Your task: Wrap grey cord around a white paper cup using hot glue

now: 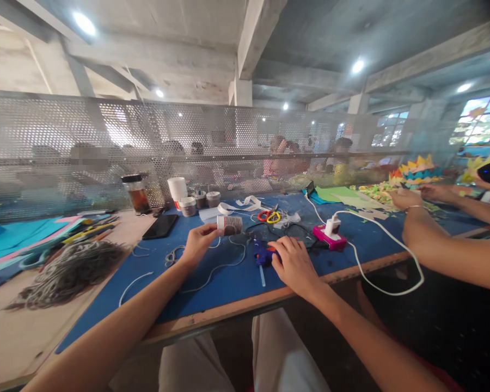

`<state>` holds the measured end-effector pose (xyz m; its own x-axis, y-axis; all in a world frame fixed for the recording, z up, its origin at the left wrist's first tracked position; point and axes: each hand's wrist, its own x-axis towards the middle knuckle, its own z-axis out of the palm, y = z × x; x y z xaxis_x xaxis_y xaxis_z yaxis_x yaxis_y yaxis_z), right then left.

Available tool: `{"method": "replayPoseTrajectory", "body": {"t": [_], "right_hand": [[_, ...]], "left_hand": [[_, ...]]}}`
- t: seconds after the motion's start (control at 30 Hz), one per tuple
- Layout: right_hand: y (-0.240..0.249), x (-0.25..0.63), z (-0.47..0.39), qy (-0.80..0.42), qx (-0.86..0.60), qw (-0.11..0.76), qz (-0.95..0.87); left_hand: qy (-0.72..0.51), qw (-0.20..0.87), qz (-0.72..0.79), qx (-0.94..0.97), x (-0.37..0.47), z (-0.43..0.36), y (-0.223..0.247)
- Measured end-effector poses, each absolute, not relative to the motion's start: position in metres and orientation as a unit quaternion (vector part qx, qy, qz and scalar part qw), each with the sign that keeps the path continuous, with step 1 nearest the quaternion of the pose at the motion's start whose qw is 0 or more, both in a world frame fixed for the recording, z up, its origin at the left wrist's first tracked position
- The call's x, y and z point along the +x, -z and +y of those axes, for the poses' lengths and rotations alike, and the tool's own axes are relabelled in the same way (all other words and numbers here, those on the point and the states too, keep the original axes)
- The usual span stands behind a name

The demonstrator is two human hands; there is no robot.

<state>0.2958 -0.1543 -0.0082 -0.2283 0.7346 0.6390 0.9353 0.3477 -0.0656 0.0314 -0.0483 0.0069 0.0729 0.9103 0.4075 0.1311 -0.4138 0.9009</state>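
My left hand (200, 243) pinches a small paper cup (230, 225) lying sideways in the air above the blue mat. Grey cord is wound around part of the cup, and a loose strand (224, 265) trails down onto the mat. Over the handle side of a blue hot glue gun (263, 253) curls my right hand (296, 265), its fingers near the orange trigger. A clear glue stick (262, 276) pokes out of the gun's back end toward me. The gun's handle is mostly hidden under my fingers.
Red-and-yellow scissors (269, 216), a pink power strip (330, 238) with a looping white cable, and several cups (188, 206) stand around. Left lie a phone (160, 226) and a grey yarn bundle (71, 272). A co-worker's arms (433, 239) are at right; a perforated screen (212, 130) runs behind.
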Motion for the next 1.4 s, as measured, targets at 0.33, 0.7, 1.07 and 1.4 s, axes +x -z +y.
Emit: {"method": "replayPoseTrajectory", "body": {"t": [0.33,0.7,1.07,1.4], "right_hand": [[-0.026,0.261,-0.087,-0.037,-0.489,0.417,-0.765],[-0.008,0.215,-0.039,-0.26,-0.514,0.459,-0.676],[-0.018,0.203,-0.038,-0.54,-0.45,0.391,-0.595],[-0.044,0.224,-0.045,-0.091,-0.468,0.415,-0.775]], "left_hand": [[-0.554,0.376,0.384,0.636,0.029,-0.048,-0.006],[-0.591,0.428,0.369,0.575,0.026,-0.047,-0.01],[-0.624,0.435,0.353,0.545,0.023,-0.042,-0.011],[-0.58,0.419,0.386,0.582,0.022,-0.045,-0.011]]}}
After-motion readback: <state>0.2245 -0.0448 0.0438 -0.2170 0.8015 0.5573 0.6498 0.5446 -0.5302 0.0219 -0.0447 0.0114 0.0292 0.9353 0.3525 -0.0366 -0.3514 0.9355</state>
